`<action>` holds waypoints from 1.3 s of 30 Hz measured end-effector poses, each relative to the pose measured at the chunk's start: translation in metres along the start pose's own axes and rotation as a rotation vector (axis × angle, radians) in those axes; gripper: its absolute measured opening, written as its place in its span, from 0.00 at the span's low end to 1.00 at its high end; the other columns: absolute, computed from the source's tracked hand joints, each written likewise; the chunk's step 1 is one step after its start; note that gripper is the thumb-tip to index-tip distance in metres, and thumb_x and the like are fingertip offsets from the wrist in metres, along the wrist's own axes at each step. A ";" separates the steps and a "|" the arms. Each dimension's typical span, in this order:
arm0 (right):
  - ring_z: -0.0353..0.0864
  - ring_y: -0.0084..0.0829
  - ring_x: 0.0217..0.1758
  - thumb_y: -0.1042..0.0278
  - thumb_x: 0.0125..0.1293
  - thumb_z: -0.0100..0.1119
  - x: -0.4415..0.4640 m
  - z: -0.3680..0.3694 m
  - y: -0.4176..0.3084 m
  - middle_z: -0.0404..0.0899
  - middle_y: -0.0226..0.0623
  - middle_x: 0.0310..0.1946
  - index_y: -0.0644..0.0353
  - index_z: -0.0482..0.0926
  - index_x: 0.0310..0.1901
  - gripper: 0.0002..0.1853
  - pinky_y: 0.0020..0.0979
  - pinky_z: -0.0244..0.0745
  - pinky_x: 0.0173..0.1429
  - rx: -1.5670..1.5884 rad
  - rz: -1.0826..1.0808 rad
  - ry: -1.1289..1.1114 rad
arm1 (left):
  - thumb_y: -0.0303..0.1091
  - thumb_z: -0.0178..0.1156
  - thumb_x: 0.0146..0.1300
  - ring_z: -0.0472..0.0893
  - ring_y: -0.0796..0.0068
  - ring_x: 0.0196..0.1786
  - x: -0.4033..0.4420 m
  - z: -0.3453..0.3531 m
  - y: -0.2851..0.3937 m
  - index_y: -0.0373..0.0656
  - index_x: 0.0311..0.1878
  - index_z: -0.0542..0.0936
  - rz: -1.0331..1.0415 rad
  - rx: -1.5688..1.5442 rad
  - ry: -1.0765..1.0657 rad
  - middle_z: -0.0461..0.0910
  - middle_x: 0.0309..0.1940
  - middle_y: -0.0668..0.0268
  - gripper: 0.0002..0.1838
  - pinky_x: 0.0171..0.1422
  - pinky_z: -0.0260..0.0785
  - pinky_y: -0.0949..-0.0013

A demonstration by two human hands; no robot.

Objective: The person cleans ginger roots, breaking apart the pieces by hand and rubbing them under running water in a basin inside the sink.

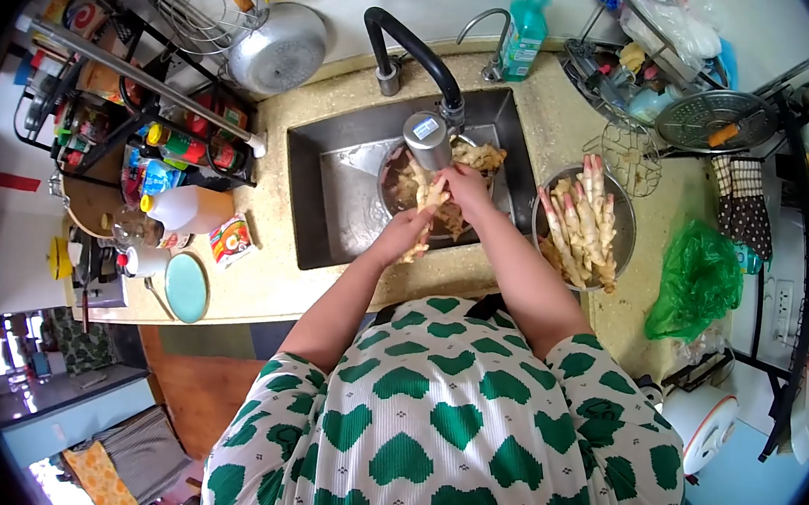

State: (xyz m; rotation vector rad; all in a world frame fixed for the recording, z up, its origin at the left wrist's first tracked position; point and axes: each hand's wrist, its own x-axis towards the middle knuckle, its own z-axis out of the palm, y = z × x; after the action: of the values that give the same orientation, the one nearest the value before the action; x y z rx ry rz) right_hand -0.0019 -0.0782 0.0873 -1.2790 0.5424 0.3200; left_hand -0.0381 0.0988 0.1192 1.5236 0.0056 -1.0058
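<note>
My left hand (402, 237) is closed around a knobbly piece of young ginger (431, 195) over the sink. My right hand (467, 193) is closed at the upper end of the same piece, just below a silver cylinder (425, 132) on the tap; its fingertips are partly hidden. Beneath both hands, a round metal bowl (389, 176) sits in the sink (328, 219) with more ginger (480, 156) in it. To the right on the counter, a metal colander (623, 235) holds several ginger roots (582, 220) with pinkish stems.
A black tap (412, 53) arches over the sink. A green bottle (526, 34) stands behind it. At the right lies a green plastic bag (695, 283). On the left are a teal plate (187, 288), a jug (192, 208), a food packet (231, 239) and a crowded rack (120, 98).
</note>
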 end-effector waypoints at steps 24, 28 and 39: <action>0.78 0.23 0.36 0.67 0.68 0.59 -0.011 -0.015 0.004 0.78 0.32 0.35 0.66 0.78 0.45 0.11 0.24 0.78 0.43 0.246 0.027 -0.276 | 0.66 0.45 0.67 0.67 0.77 0.15 0.007 0.000 -0.007 0.46 0.37 0.73 -0.062 -0.323 0.245 0.68 0.18 0.70 0.29 0.19 0.65 0.75; 0.76 0.21 0.36 0.66 0.70 0.57 -0.024 -0.042 -0.008 0.77 0.30 0.35 0.65 0.77 0.48 0.11 0.24 0.75 0.44 0.232 0.061 -0.360 | 0.71 0.45 0.62 0.64 0.85 0.13 0.024 -0.046 -0.030 0.51 0.41 0.70 -0.082 -1.081 -0.156 0.63 0.14 0.77 0.30 0.17 0.58 0.82; 0.82 0.28 0.43 0.58 0.66 0.59 0.002 -0.036 0.026 0.82 0.38 0.43 0.64 0.75 0.56 0.22 0.30 0.76 0.45 -0.731 -0.272 -0.012 | 0.52 0.47 0.69 0.66 0.81 0.20 0.006 -0.019 0.004 0.48 0.52 0.73 -0.233 -0.968 -0.407 0.66 0.24 0.74 0.20 0.23 0.59 0.79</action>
State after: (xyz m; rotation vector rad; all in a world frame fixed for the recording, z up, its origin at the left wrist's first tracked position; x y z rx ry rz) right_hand -0.0210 -0.1065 0.0587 -2.0321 0.2301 0.3067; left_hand -0.0215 0.1106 0.1164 0.4329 0.3409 -1.2292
